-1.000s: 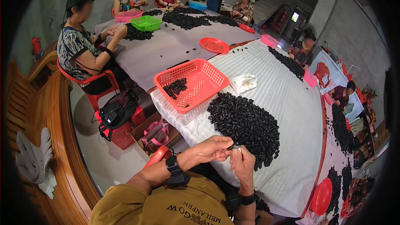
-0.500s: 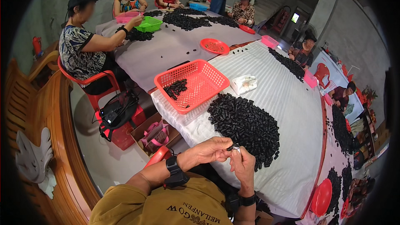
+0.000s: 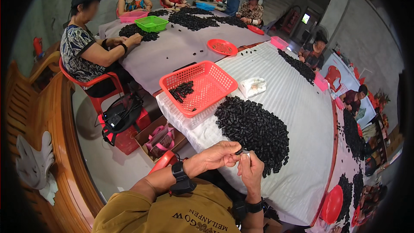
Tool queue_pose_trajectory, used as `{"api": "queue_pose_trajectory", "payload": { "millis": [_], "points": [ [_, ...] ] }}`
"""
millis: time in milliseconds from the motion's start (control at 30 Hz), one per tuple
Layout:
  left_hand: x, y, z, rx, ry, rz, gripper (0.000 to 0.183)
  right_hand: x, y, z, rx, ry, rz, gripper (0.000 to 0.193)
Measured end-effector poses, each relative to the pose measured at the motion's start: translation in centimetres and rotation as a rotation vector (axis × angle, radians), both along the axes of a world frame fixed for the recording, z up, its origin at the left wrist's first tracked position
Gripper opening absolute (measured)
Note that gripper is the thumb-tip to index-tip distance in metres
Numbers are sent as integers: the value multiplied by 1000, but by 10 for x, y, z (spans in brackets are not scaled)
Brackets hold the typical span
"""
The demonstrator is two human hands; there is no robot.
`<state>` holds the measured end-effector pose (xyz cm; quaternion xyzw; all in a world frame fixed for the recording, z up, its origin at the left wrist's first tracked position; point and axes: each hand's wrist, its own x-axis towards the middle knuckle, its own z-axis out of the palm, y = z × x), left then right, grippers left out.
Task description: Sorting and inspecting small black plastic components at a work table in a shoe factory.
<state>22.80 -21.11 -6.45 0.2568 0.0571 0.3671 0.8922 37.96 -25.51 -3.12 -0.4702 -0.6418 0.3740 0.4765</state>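
Note:
My left hand [image 3: 219, 154] is closed, with a small black cylindrical piece [image 3: 239, 151] pinched between thumb and forefinger. Close against it, my right hand [image 3: 251, 167] is also closed, its thumb and fingertip pressed around something small and whitish that I cannot make out. The two sets of fingertips meet just over the table's near edge. Right beyond them spreads a large pile of small black pieces [image 3: 254, 129]. A red perforated basket [image 3: 215, 87] behind the pile holds a few of the longer black pieces at its left end.
A white tissue pack [image 3: 252, 87] lies by the basket on the white striped cloth [image 3: 302, 146]. Farther back are a red plate [image 3: 221, 46] and a green basket [image 3: 152, 23]. Several people sit around the tables. A bag [image 3: 123, 114] rests on a red box at the left.
My hands stay almost in place, with slight finger movement at the black piece. The co-worker at left has lowered their hands to the table; the standing person has shifted slightly.

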Motion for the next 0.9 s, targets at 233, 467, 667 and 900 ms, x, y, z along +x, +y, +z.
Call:
{"api": "queue_pose_trajectory", "payload": {
  "millis": [233, 467, 667, 900],
  "points": [
    [4, -3, 5, 3, 63, 41, 21, 3, 0, 0, 7, -73, -1, 29],
    [2, -1, -2, -14, 30, -20, 17, 8, 3, -8, 52, -190, 9, 28],
    [3, 1, -5, -2, 23, 19, 18, 3, 4, -10, 62, -106, -40, 27],
    [3, 0, -5, -23, 12, 15, 18, 4, 2, -6, 24, -111, -21, 29]
  ]
}}
